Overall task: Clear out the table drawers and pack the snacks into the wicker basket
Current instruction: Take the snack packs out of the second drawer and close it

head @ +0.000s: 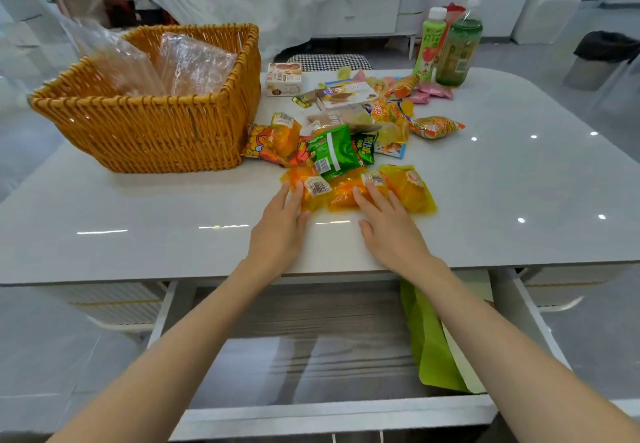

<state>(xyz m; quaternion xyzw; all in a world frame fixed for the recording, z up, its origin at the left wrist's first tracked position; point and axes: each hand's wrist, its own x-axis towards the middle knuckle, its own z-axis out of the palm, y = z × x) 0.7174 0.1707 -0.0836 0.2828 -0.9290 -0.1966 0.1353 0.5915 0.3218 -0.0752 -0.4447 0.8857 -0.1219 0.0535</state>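
In the head view, left hand (280,224) and right hand (391,231) lie flat, grip open, fingers on orange packets (337,198). On the glossy table (519,183) these could slide off into the open drawer (311,338) below. The wicker basket (149,131) stands far left, bottles (450,44) far right; a pale room behind.

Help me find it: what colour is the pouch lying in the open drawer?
The pouch is lime green, clearest in the head view.
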